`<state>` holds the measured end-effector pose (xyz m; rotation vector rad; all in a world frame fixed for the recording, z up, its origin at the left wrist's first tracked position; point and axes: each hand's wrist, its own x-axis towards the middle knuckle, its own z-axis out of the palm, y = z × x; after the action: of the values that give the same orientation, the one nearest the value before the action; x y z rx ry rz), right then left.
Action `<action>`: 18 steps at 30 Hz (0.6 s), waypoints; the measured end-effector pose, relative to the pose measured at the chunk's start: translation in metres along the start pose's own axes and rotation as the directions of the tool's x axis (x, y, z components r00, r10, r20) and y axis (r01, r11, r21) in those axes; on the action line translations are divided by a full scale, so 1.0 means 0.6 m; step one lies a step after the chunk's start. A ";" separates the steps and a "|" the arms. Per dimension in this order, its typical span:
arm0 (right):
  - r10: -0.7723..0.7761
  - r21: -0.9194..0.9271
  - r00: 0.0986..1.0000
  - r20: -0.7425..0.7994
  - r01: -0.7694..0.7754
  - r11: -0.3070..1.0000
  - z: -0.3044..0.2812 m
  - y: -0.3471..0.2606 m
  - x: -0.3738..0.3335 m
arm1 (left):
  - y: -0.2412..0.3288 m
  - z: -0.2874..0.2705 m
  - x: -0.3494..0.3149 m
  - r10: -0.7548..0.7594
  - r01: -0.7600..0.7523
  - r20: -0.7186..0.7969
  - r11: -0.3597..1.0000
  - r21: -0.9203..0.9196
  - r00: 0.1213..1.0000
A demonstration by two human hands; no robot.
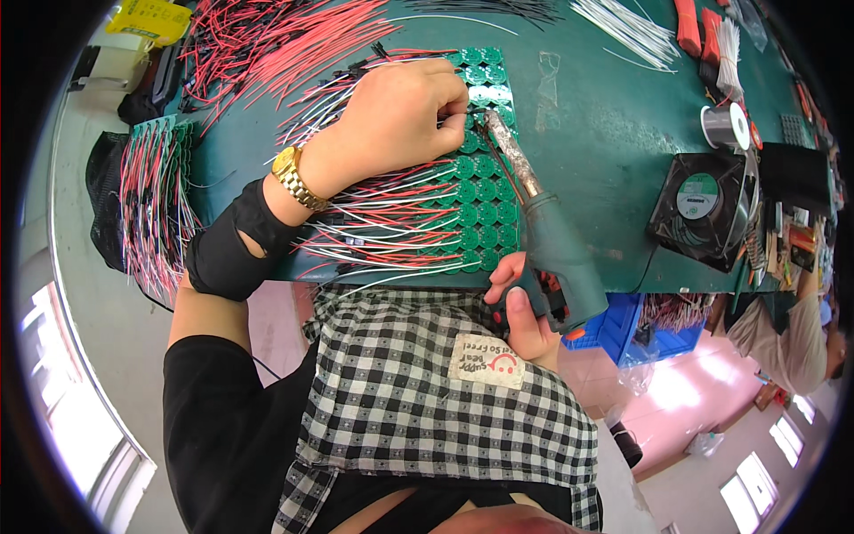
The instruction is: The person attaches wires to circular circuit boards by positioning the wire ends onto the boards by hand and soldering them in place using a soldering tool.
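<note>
A panel of round green circuit boards [480, 214] lies on the green table, with rows of red, white and black wires [382, 214] fanning leftward from it. My left hand [405, 111] is closed in a pinch over the panel's upper part, with a thin dark wire [474, 112] coming out at its fingertips. Wrapped round the handle of a green soldering gun [567, 254] is my right hand [525, 320], at the table's front edge. The gun's metal tip touches or nearly touches the boards just right of my left fingertips.
Loose red wires [285, 44] pile up at the back left; white wires [627, 34] lie at the back right. A solder spool [725, 126] and a black fan [700, 209] stand right. Another wired panel [160, 196] hangs at left. A blue bin [623, 325] sits below the table edge.
</note>
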<state>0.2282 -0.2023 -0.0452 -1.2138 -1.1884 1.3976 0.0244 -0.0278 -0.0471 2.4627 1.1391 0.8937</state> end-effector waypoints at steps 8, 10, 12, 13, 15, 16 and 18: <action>-0.101 0.196 0.991 -0.086 0.116 0.974 0.002 0.015 -0.010 | 0.001 -0.004 0.002 0.006 -0.006 0.004 1.000 -0.002 1.000; -0.104 0.188 0.992 -0.069 0.116 0.975 -0.002 0.019 -0.008 | -0.001 0.001 0.001 0.014 -0.014 -0.006 1.000 -0.003 1.000; -0.112 0.168 0.992 -0.053 0.119 0.979 0.000 0.019 -0.006 | -0.003 -0.001 0.000 0.010 -0.010 -0.007 1.000 0.003 1.000; -0.133 0.166 0.989 -0.066 0.142 0.976 0.004 0.019 -0.005 | -0.003 -0.004 0.000 0.008 -0.008 -0.011 1.000 0.003 1.000; -0.160 0.165 0.984 -0.074 0.170 0.972 0.005 0.017 -0.003 | -0.003 -0.007 0.001 -0.001 0.001 -0.009 1.000 0.002 1.000; -0.147 0.144 0.987 -0.064 0.155 0.977 0.003 0.017 -0.003 | -0.002 -0.007 0.002 -0.010 0.010 0.001 1.000 0.002 1.000; -0.147 0.132 0.988 -0.047 0.152 0.980 0.004 0.019 -0.003 | -0.002 -0.006 0.004 0.005 -0.004 -0.021 1.000 0.009 1.000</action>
<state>0.2258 -0.2057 -0.0563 -1.0300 -1.1169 1.3163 0.0227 -0.0255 -0.0439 2.4698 1.1477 0.9200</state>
